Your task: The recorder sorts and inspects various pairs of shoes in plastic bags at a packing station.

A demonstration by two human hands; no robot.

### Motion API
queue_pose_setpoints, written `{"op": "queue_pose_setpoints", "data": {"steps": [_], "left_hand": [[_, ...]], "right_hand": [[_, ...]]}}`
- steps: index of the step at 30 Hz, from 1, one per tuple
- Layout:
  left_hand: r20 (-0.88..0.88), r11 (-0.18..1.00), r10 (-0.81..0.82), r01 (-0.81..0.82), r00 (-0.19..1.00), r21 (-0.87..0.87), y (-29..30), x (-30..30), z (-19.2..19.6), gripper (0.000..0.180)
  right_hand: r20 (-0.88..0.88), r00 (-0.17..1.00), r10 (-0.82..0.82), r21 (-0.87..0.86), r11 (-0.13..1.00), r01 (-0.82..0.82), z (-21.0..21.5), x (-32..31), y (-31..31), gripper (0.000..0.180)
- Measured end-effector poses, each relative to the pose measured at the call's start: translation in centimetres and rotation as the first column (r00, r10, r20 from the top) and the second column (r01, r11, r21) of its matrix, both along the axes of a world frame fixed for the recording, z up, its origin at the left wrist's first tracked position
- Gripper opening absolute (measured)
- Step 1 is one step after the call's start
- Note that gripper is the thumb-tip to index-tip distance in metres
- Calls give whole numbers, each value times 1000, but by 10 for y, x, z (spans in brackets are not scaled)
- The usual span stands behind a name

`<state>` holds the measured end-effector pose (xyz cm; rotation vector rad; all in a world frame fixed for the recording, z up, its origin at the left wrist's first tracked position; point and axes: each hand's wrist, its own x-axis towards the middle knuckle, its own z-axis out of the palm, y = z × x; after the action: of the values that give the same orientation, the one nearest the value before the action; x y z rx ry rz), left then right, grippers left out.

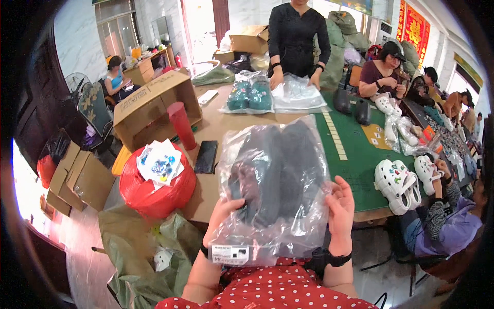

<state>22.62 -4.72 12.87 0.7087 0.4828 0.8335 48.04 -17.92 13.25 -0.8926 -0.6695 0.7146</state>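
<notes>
In front of me, a clear plastic bag (280, 242) with a pair of dark shoes (280, 175) inside hangs above the near table edge. A white label sits at its lower left corner. My left hand (221, 216) is closed on the bag's left side, the thumb lying over the plastic. At the right edge, my right hand (340, 206) pinches the plastic between thumb and fingers. Across the table, a person in black rests both hands on a flat clear bag (299, 95), beside a bagged pair of green clogs (249, 95).
To the left stand a red roll of plastic twine (157, 193) topped with papers, a red cylinder (181, 126), a black phone (206, 157) and an open cardboard box (154, 110). White clogs (397, 186) lie on the green mat (360, 190) at right, where other people sit working.
</notes>
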Motion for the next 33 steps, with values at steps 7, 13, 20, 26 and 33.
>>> {"op": "queue_pose_setpoints", "data": {"steps": [7,13,20,26,33], "left_hand": [[-29,999,-16,18,999,39,27,19,-8,43],[-42,998,45,-47,998,-43,35,24,-9,36],[-18,996,44,-45,999,-71,31,24,-1,42],[7,998,25,-24,1000,-50,34,25,-9,39],[43,1000,5,-4,999,-14,32,24,-11,39]], "right_hand": [[1,988,-156,-42,987,156,-20,18,18,44],[13,995,-95,-4,995,95,-25,25,21,54],[293,936,196,-286,952,-110,-28,21,-13,74],[300,890,344,-523,839,-149,-33,27,-24,43],[315,931,183,-382,923,-52,-21,13,-23,31]]}}
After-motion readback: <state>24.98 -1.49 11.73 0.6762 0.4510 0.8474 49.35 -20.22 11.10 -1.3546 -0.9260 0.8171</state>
